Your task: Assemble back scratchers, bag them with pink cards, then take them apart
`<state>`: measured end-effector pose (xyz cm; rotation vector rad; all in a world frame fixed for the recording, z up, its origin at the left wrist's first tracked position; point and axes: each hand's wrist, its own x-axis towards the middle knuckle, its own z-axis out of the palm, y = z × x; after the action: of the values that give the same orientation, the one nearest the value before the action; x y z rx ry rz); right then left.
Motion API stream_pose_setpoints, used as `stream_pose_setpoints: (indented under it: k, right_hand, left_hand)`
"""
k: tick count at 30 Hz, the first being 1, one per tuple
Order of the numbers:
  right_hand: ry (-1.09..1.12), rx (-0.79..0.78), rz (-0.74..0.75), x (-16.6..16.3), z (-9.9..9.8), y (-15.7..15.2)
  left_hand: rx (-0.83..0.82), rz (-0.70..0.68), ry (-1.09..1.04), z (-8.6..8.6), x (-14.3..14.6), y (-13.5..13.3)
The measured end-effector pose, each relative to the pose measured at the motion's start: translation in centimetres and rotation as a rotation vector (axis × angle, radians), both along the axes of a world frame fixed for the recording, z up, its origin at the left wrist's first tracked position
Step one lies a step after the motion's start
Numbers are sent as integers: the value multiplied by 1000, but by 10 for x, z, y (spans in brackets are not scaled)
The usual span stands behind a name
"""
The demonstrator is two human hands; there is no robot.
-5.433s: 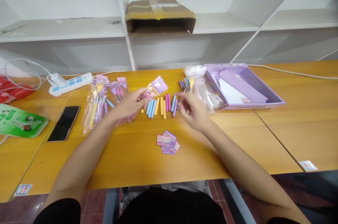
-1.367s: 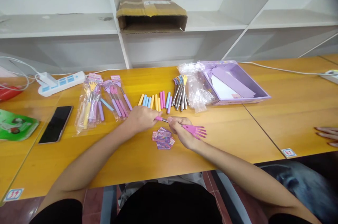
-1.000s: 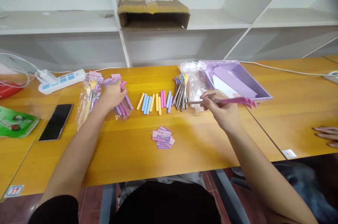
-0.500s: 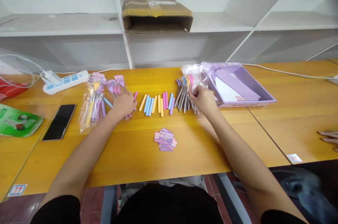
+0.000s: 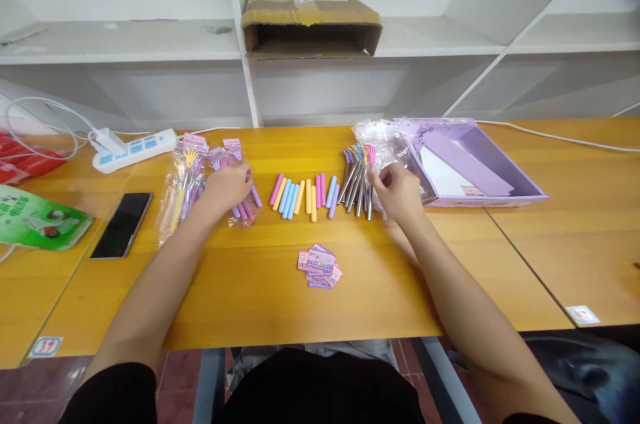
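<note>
My left hand (image 5: 226,185) lies with bent fingers on a clear bagged packet of small hand-shaped scratchers (image 5: 239,196). My right hand (image 5: 397,191) sits curled just right of a bundle of metal rods with coloured hand-shaped heads (image 5: 356,177), its fingertips pinched beside the rods and some crumpled clear bags (image 5: 385,143). What the fingers hold is hidden. A row of pastel handle sleeves (image 5: 303,194) lies between my hands. Nearer to me is a small pile of pink and purple cards (image 5: 320,267).
An open purple box (image 5: 520,192) stands at the right. More bagged scratchers (image 5: 180,187), a black phone (image 5: 123,224), a white power strip (image 5: 135,151) and a green packet (image 5: 35,221) lie at the left. A cardboard box (image 5: 310,21) sits on the white shelf.
My right hand laid the pink-headed rod with the bundle and stays beside it. My left hand set the pink sleeve at the row's left end and moved onto the bagged packet.
</note>
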<state>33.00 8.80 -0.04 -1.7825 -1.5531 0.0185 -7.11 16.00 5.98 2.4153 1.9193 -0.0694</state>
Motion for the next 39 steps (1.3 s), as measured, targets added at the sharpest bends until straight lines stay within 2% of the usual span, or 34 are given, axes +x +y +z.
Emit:
stream_pose_setpoints:
  k: [3,5,11,16,22,33,39]
  right_hand:
    - [17,101,-49,0,7,-8]
    - [43,141,-66,-1,10,-15]
    - [65,166,-8,-7,8,-28]
    - [44,150,61,-14,7,-31]
    - [45,110,101,-20,9,-33]
    - [41,87,120,-18,9,-33]
    - [42,93,115,-18,11,-33]
  left_hand:
    - [238,119,18,-3,-8,3]
    - [292,195,38,-8,-15,7]
    - [258,270,21,-26,-24,18]
    - [271,240,-13,-34,-20,19]
    - [195,231,-110,-32,-18,24]
    - [200,191,93,-29,-13,19]
    - [178,201,40,-19,-6,14]
